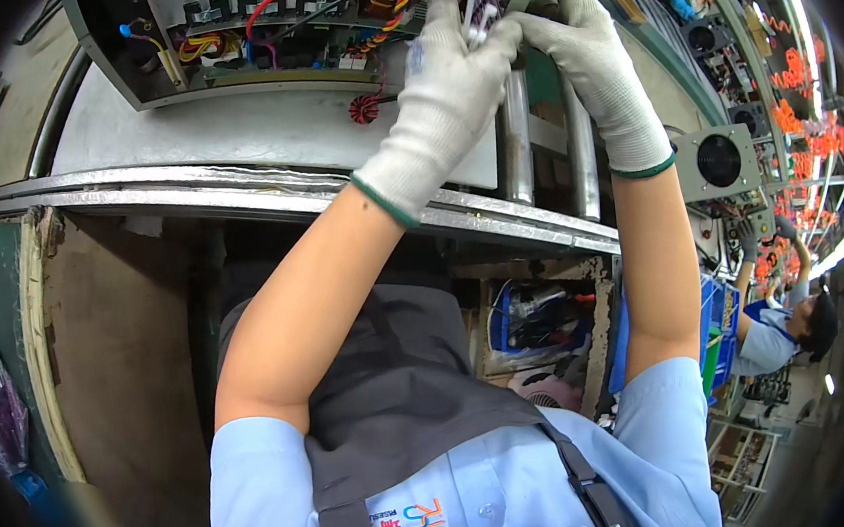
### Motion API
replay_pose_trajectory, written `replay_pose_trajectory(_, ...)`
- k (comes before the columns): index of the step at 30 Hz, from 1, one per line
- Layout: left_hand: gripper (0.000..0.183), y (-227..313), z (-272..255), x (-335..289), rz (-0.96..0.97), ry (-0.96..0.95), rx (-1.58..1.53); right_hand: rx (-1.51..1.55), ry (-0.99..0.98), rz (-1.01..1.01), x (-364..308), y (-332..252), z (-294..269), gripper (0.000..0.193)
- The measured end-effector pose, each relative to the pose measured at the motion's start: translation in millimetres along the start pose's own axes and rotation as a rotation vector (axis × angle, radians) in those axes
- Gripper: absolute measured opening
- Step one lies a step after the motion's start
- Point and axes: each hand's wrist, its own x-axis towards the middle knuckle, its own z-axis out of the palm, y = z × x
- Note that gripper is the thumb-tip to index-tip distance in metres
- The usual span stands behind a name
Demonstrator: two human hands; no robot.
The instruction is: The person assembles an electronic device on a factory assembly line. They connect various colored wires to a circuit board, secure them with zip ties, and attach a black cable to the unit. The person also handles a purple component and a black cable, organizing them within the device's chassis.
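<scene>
Both of my hands wear white knit gloves with green cuffs. They meet at the right end of an open metal housing (pixel 123 64) that holds circuit boards and wires. My left hand (pixel 452 85) is closed, its thumb and fingers around a thin pale strip (pixel 475 3) beside some purple wires. Close by on the right, my right hand (pixel 601 72) has its thumb bent toward the left fingertips. Its fingers curl by the housing's edge, and what they grip is hidden. A red-and-black wire coil (pixel 364 109) hangs from the housing near my left wrist.
Under the housing lies a pale board (pixel 231 140) on a metal-edged bench. Steel rollers (pixel 518 145) run beside my right hand. A metal box with a round fan (pixel 719 160) stands to the right. Beyond it another person (pixel 774 328) works near blue bins (pixel 714 328).
</scene>
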Motion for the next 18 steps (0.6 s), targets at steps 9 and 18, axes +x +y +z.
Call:
replay_pose_trajectory(9, 0.036, 25, 0, 9, -0.27, -0.342, -0.906, -0.056, -0.129, 0.094, 5, -15, -21, 0.062)
replay_pose_trajectory(18, 0.041, 9, -17, 20, -0.239, -0.312, -0.757, 0.052, -0.037, 0.186, 1, -20, 1, 0.063)
